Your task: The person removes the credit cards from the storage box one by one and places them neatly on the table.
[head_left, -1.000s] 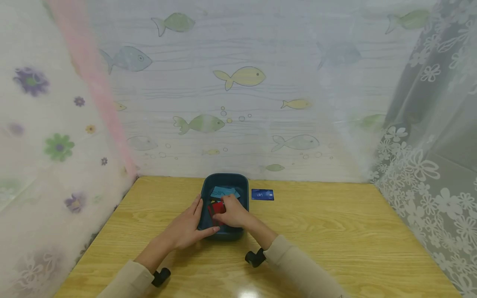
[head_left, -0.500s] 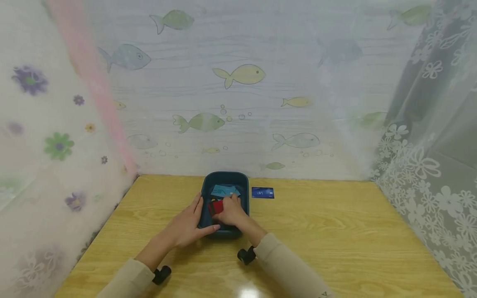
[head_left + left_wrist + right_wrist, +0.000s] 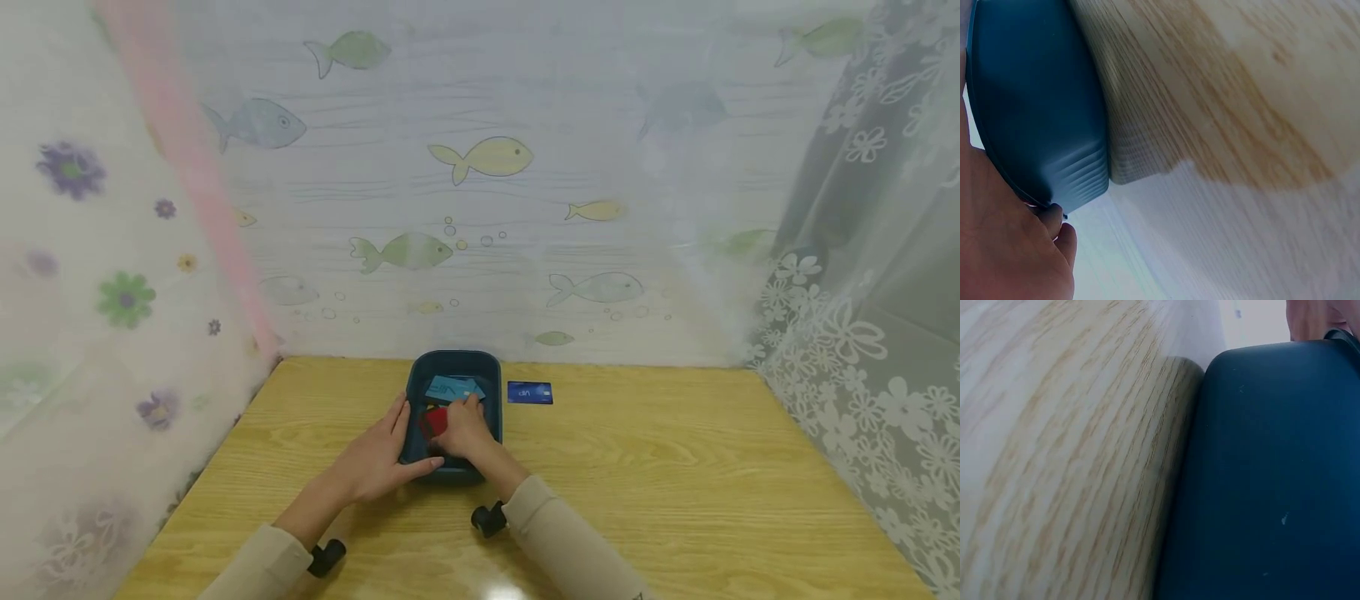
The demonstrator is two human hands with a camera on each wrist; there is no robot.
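A dark teal plastic bin stands near the back of the table, with light-blue cards lying inside its far half. My left hand holds the bin's left side, thumb across its near left corner; fingers curl at the rim in the left wrist view. Inside the bin, my right hand pinches a red card with a dark stripe, whose right part is hidden by the fingers. In the right wrist view the bin's outer wall fills the right side, and only a bit of hand shows at top right.
A dark blue card marked VIP lies on the wooden table, just right of the bin. Behind the table hangs a fish-patterned curtain. Black wrist-camera mounts sit under the sleeves.
My right hand and forearm have shifted slightly left and toward me within the bin, and less of the red card shows. The left hand keeps its place on the bin.
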